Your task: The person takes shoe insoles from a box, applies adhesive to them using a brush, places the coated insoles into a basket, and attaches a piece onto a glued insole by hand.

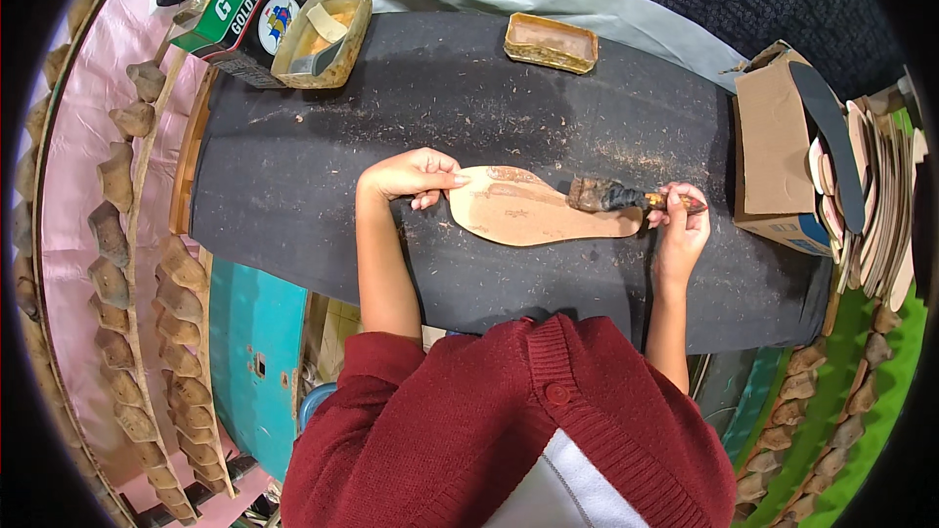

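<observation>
A tan shoe insole [518, 215] lies sideways above the dark table, its wide end to the left. My left hand [421, 176] pinches that wide end between thumb and fingers. In my right hand [680, 220] is a brush [626, 198], its dark, caked bristles pointing left and resting at the insole's far edge. A wet, darker brown streak runs along the insole's far side near the bristles. The narrow end of the insole reaches almost to my right hand.
At the far left stand a green and black metal can [240, 20] and a crusted tray [342, 59] with scrapers. A small yellowish container [553, 42] sits at the back. A cardboard box [773, 142] and stacked insoles [885, 200] occupy the right. Racks of shoe lasts [112, 235] flank the table [293, 196].
</observation>
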### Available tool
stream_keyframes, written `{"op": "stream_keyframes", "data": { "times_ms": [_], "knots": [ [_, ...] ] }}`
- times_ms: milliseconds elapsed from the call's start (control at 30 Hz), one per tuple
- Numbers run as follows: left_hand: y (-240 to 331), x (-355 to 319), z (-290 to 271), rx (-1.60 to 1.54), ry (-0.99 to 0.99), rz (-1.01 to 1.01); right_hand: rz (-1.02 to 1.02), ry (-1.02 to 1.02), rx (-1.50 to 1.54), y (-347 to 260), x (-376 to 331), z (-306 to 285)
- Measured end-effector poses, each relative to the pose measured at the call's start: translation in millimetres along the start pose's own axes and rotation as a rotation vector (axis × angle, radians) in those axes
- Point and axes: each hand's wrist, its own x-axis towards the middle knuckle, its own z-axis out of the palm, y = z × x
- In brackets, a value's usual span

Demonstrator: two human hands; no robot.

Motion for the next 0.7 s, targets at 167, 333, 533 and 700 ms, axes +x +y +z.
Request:
{"op": "stream_keyframes", "data": {
  "times_ms": [167,333,533,700],
  "knots": [
    [1.7,-1.8,-2.5,0.078,-0.077,-0.064,-0.003,-0.105,0.065,-4.4,-11.2,39.4],
    [4.5,-1.9,0.5,0.114,-0.053,-0.088,0.053,-0.232,0.120,13.2,-20.8,72.6],
    [1.2,-1.9,-0.7,0.109,-0.054,-0.068,0.050,-0.140,0.054,17.9,-19.0,59.4],
    [3.2,-1.4,-0.5,0.116,-0.067,-0.065,0.029,-0.059,-0.034,7.7,-11.0,27.9]
  ]
}}
